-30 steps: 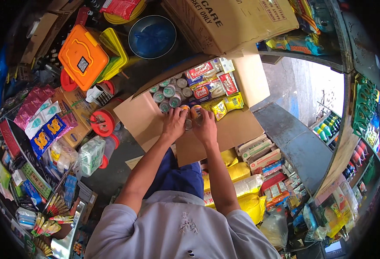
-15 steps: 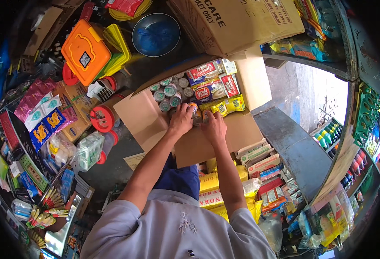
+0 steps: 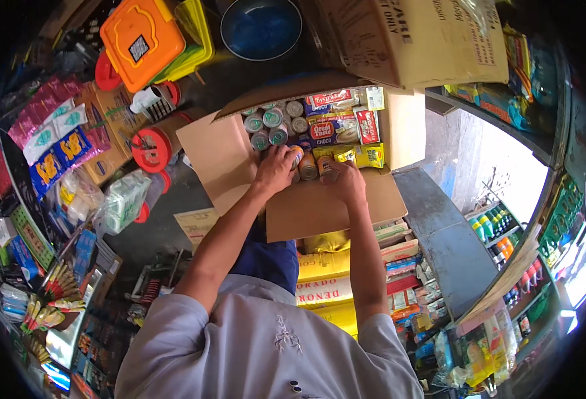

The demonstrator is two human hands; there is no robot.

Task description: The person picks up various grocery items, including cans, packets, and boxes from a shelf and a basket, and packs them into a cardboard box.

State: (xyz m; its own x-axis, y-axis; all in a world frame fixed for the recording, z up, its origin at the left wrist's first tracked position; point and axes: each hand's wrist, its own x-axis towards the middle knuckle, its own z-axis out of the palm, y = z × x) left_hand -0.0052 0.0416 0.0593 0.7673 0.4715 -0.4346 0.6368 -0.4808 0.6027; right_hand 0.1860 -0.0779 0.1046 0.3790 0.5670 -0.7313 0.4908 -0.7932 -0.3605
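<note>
Cans point(image 3: 307, 167), at least three, orange-toned: at six o'clock inside an open cardboard box point(image 3: 406, 126). Left hand point(image 3: 275, 171): fingers curled on the leftmost can point(image 3: 297, 155). Right hand point(image 3: 349, 181): fingers grasping the rightmost can point(image 3: 326, 170); firmness of either grip, cannot tell. Change: hands farther apart than a second ago, the right shifted toward three o'clock; the middle can now shows bare between them. Meaning, as judged: a near-edge row is taking shape. Neighbours: pale-topped cans point(image 3: 274, 118), ten o'clock; yellow packet point(image 3: 371, 157), four o'clock.

In box point(image 3: 406, 126), cans point(image 3: 273, 118) left of packets point(image 3: 333, 130)
</note>
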